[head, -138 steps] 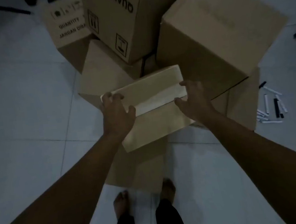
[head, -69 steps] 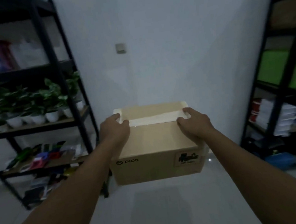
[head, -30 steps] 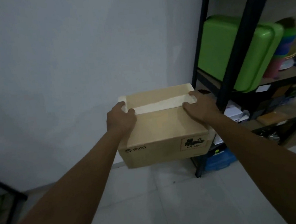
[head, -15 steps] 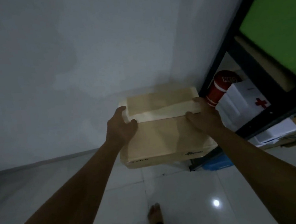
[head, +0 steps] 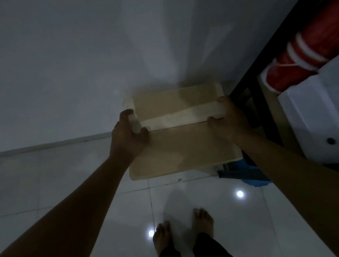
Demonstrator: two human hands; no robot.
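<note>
A brown cardboard box with a pale tape strip across its top is low down by the white wall, seen from straight above. My left hand grips its left edge, thumb on the top face and fingers curled down the side. My right hand grips the right edge the same way. I cannot tell whether the box's bottom touches the floor.
A black metal rack stands right beside the box, holding a red roll and a white case. Something blue lies under the rack. My bare feet stand on glossy white tiles.
I carried the box from the pile of cartons across the room to the wall beside the rack. Over the last second it has gone down toward the floor and my view has tipped downward.
</note>
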